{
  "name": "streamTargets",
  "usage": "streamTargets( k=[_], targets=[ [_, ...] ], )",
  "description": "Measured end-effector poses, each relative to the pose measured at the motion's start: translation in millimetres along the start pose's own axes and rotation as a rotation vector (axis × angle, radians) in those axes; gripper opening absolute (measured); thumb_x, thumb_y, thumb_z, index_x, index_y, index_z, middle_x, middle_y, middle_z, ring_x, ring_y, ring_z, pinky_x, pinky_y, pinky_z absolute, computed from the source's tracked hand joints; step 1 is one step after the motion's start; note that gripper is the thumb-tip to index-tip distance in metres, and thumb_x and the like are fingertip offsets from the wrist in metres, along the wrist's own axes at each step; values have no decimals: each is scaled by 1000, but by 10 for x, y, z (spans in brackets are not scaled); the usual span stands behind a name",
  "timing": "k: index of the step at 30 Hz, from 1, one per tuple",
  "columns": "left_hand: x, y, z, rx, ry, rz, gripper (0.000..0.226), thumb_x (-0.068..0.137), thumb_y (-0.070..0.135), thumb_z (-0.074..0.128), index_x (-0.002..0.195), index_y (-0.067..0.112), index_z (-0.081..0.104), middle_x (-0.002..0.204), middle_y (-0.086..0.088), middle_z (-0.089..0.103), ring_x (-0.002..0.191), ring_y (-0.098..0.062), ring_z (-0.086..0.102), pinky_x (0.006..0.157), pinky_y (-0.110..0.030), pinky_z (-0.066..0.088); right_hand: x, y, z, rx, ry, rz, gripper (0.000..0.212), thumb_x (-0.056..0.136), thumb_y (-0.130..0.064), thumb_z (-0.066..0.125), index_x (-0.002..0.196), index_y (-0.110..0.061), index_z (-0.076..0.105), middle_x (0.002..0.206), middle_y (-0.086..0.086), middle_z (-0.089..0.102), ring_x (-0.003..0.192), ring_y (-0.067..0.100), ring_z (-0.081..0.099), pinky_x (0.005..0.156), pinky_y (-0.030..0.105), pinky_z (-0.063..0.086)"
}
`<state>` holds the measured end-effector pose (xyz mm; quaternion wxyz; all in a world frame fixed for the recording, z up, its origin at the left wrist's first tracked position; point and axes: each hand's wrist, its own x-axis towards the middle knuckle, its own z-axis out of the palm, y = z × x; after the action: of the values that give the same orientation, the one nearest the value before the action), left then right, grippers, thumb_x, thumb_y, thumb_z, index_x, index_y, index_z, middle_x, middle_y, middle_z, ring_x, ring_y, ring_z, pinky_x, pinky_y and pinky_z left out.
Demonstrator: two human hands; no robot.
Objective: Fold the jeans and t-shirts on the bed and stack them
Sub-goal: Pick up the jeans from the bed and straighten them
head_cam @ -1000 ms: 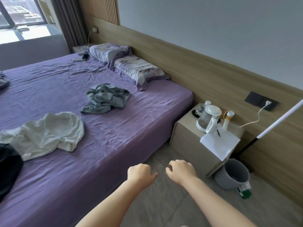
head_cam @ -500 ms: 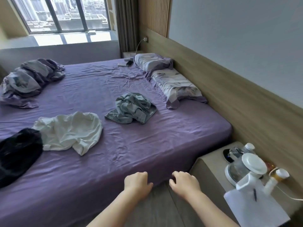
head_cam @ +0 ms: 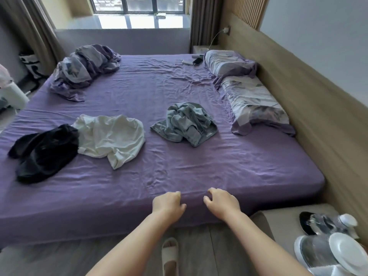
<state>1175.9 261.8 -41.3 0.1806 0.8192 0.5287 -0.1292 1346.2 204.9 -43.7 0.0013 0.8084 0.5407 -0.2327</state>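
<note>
jeans point(head_cam: 185, 123) crumpled mid-bed | both hands near edge, well apart, empty

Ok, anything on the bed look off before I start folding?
Nothing damaged or spilled. The grey jeans, white t-shirt and black garment lie crumpled and unfolded, and a bunched duvet sits in the far left corner.

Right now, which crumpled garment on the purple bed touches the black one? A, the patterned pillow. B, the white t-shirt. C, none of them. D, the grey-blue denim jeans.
B: the crumpled white t-shirt lies against the black garment, while the grey-blue jeans sit apart to the right.
</note>
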Motion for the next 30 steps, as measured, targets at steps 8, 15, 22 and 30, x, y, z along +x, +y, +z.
streamTargets(
  k=[8,15,22,30],
  targets=[
    [882,-204,-293,-14,-47,-3,42,88,44,45,124,21,51,125,-5,59,116,-27,56,87,-33,44,812,-132,-226,2,-28,40,41,92,-41,38,126,-19,49,125,3,59,116,25,53,88,33,42],
    [1792,-226,-718,-4,-16,78,39,92,41,43,124,20,50,122,-2,60,112,-25,57,84,-33,45,1574,-291,-489,51,12,64,44,92,-42,38,130,-21,47,126,1,58,117,23,52,90,34,42],
    [2428,-167,-983,-26,-18,78,40,92,44,44,125,21,49,122,-1,59,113,-23,56,84,-34,45,2221,-369,-744,39,-20,71,44,92,-43,38,127,-19,48,126,3,57,118,25,52,90,34,42],
    [3194,-88,-1045,-67,-19,-1,40,92,44,44,124,21,48,122,0,59,112,-24,57,83,-35,47,3175,-266,-902,17,-108,13,44,91,-44,40,125,-17,50,125,5,58,118,25,52,90,35,42]
  ],
)
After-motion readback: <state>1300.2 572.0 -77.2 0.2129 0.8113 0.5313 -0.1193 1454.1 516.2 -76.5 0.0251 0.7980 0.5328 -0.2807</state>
